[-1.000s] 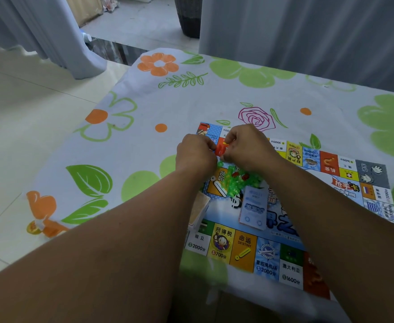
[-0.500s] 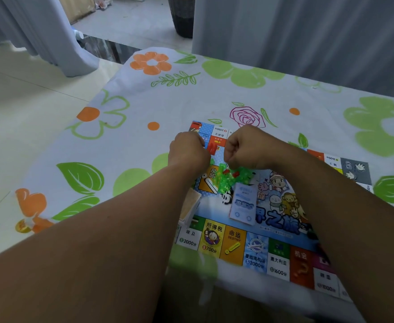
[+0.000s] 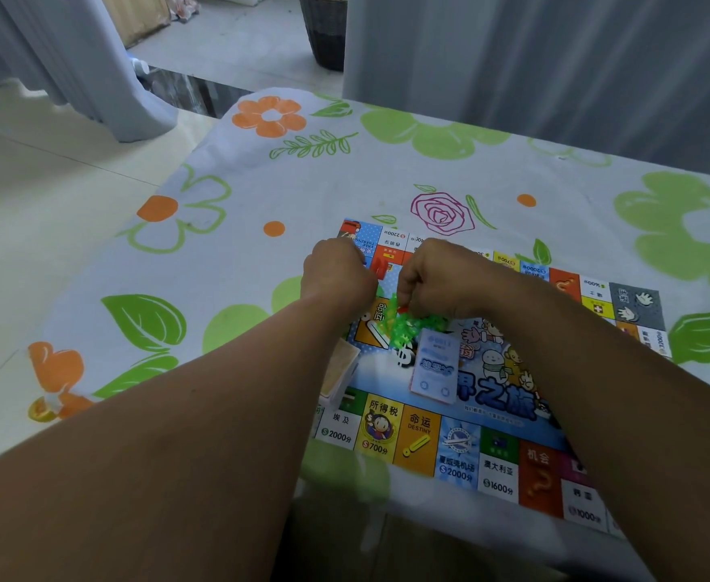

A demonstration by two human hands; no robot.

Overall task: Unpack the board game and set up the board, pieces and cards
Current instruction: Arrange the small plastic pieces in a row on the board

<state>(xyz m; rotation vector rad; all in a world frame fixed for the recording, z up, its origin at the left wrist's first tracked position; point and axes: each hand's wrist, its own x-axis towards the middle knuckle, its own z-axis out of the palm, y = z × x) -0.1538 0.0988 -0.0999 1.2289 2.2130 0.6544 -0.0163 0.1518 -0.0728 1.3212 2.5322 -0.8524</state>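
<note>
Left hand (image 3: 338,277) and right hand (image 3: 437,277) now parted, earlier joined on red piece (image 3: 380,268), both curled above game board (image 3: 458,447), right over green pieces (image 3: 407,329), fingertips hidden, grips cannot be told.

Glossy printed paper board (image 3: 462,447), translucent green plastic pieces (image 3: 405,329), paper cards (image 3: 433,369), matt floral cloth tablecloth (image 3: 302,182)

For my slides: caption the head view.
Left hand and right hand, both curled, by green plastic pieces heaped on the game board beside a blue card deck.
</note>
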